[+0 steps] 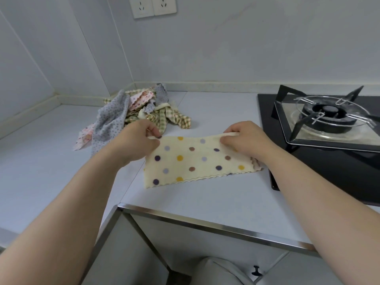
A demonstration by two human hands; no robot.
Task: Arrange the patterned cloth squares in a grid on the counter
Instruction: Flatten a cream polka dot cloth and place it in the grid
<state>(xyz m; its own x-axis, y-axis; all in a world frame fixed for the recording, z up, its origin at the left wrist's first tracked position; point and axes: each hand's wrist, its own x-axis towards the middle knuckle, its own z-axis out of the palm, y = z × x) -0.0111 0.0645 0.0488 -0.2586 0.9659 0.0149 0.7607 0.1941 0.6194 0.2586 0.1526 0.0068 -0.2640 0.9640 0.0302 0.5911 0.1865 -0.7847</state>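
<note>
While we hold the dotted cloth (197,161): it lies on the counter (51,161) straight ahead of us, near zigzag edge flat on the top, far edge lifted between our two hands
Left hand (139,138): finger and thumb pinch the far left corner of the dotted cloth
Right hand (244,136): fingers curled round the far right corner, nipping the rolled hem
Handling: we judge it light, soft and limp, a little fleecy; it will sag and crease wherever we give it no support, but it is neither fragile nor slippery
Where to take hold: two neighbouring corners, so the edge between them draws straight; a hold at one point would bunch it
Pile of cloths (139,108): heaped in the back corner just beyond our left hand, with grey dotted, green check and pink floral pieces tangled together
Floral scrap (257,163): peeps from under the dotted cloth's right end; we think it may drag along if we slide the top piece
Hob (308,171): black glass with burner and pan support on our right, its edge just beside the cloth, closing off the grid on that side
Metal edge (205,221): bounds the counter nearest us
</note>
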